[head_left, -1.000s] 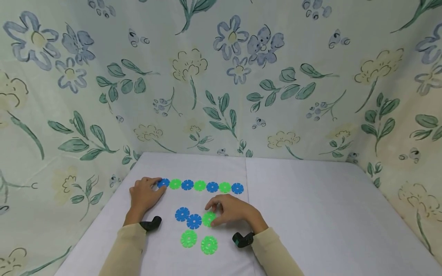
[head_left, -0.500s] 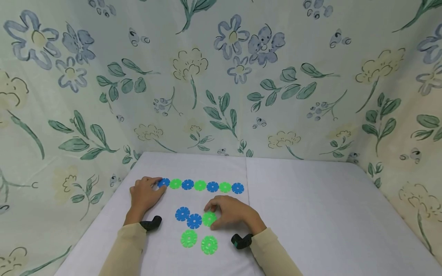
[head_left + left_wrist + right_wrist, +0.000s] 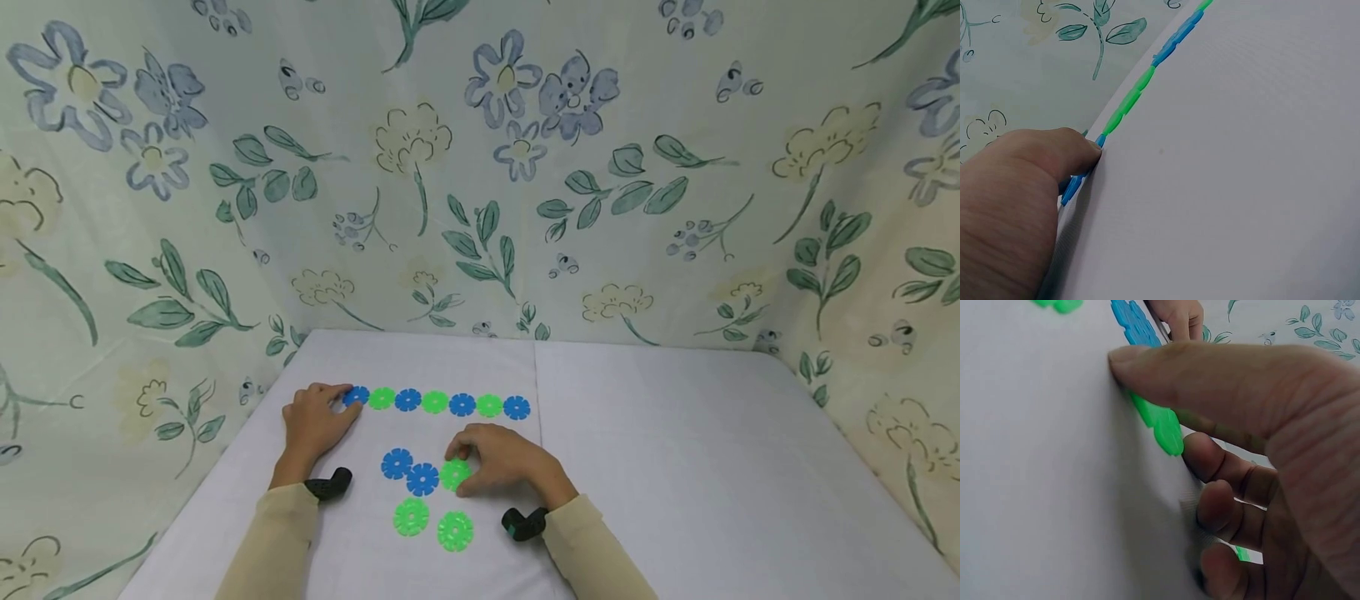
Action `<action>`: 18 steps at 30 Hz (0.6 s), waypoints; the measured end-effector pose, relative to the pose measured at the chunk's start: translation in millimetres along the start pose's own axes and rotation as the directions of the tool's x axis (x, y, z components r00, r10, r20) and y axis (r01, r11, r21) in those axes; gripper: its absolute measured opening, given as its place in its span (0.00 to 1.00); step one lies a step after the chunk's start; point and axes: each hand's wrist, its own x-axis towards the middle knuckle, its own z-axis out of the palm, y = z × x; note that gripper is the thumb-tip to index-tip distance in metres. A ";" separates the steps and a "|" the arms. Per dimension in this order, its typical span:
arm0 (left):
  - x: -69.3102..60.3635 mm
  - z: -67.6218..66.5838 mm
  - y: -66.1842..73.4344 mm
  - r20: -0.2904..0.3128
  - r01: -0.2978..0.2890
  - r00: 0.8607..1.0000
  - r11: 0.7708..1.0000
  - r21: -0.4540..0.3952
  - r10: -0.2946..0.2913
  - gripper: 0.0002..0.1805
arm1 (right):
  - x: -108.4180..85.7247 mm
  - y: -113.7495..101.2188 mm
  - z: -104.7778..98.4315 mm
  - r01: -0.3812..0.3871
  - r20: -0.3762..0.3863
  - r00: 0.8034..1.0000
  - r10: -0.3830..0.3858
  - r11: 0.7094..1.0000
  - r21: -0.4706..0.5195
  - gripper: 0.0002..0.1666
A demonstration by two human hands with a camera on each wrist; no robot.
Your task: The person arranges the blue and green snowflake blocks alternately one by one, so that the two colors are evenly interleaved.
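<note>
A row of notched plastic discs, blue and green by turns, lies flat on the white table; its rightmost one is a blue disc (image 3: 516,407). My left hand (image 3: 313,423) holds the blue disc (image 3: 356,396) at the row's left end between thumb and fingers. The left wrist view shows the thumb (image 3: 1072,153) on that blue disc (image 3: 1071,189). Nearer me, my right hand (image 3: 506,460) grips a green disc (image 3: 453,474) by its edges, the thumb on the near side. In the right wrist view this green disc (image 3: 1168,431) is partly hidden under the thumb.
Two blue discs, one left (image 3: 397,464) and one touching it (image 3: 422,479), lie just left of the gripped green disc. Nearer me are two loose green discs, left (image 3: 411,517) and right (image 3: 455,532). Floral cloth (image 3: 465,208) hangs behind the white table (image 3: 675,467).
My right hand has shifted very slightly left and its fingers have settled around the green disc. The left hand stays at the row's end, and the discs lie as before.
</note>
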 end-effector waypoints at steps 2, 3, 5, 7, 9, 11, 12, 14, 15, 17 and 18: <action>0.4 -0.5 0.4 0.000 0.002 1.000 1.000 -0.003 -0.002 0.26 | 0.6 0.4 -0.4 -0.002 -0.002 1.000 0.002 1.000 -0.003 0.26; 0.5 -0.7 0.7 0.001 0.003 1.000 1.000 -0.005 -0.003 0.26 | 0.8 0.4 -0.7 -0.003 -0.002 1.000 0.003 1.000 -0.005 0.25; 0.5 -1.1 1.1 0.004 0.004 1.000 1.000 -0.007 -0.004 0.26 | 1.1 0.8 -0.4 -0.003 -0.001 1.000 0.003 1.000 -0.009 0.25; 0.4 -1.5 1.5 0.007 0.005 1.000 1.000 -0.011 -0.005 0.26 | 1.2 0.9 -0.6 -0.003 -0.001 1.000 0.003 1.000 -0.010 0.26; 0.2 -1.7 1.9 0.008 0.006 1.000 1.000 -0.011 -0.006 0.26 | 1.1 0.9 -0.8 -0.005 0.001 1.000 0.005 1.000 -0.004 0.26; 0.0 -1.9 1.9 0.011 0.009 1.000 1.000 -0.011 -0.009 0.26 | 0.9 1.0 -1.0 -0.007 0.002 1.000 0.007 1.000 0.007 0.26; -0.3 -1.9 1.9 0.013 0.010 1.000 1.000 -0.012 -0.010 0.26 | 0.9 1.2 -1.0 -0.007 0.001 1.000 0.007 1.000 0.011 0.26; -0.6 -1.5 1.8 0.016 0.014 1.000 1.000 -0.010 -0.013 0.26 | 0.8 1.7 -0.9 -0.006 0.000 1.000 0.006 1.000 0.018 0.26; -0.5 -1.4 1.7 0.017 0.014 1.000 1.000 -0.011 -0.014 0.26 | 0.9 1.9 -0.9 -0.008 -0.001 1.000 0.008 1.000 0.021 0.26; -0.2 -1.0 1.2 0.018 0.016 1.000 1.000 -0.011 -0.016 0.26 | 1.0 2.2 -0.7 -0.011 -0.005 1.000 0.011 1.000 0.020 0.25; 0.0 -1.0 1.1 0.018 0.015 1.000 1.000 -0.010 -0.015 0.26 | 1.1 2.2 -0.5 -0.012 -0.007 1.000 0.012 1.000 0.019 0.25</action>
